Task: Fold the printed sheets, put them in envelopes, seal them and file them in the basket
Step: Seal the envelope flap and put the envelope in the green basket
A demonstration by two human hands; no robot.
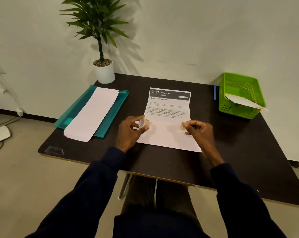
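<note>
A printed sheet (169, 107) with a dark header lies flat in the middle of the dark table (239, 152). Over its lower half my left hand (131, 129) grips a small roll of clear tape (143, 123). My right hand (199, 130) pinches a short strip of tape (182, 126) above the sheet's right side. A stack of white envelopes (93, 114) rests on a teal folder (114, 110) at the left. A green basket (241, 95) at the back right holds a white envelope (243, 101) leaning inside.
A potted plant (103, 69) stands at the table's back left corner. A blue pen (214, 92) lies just left of the basket. Cables and a white object sit on the floor at the left. My legs are under the table's near edge.
</note>
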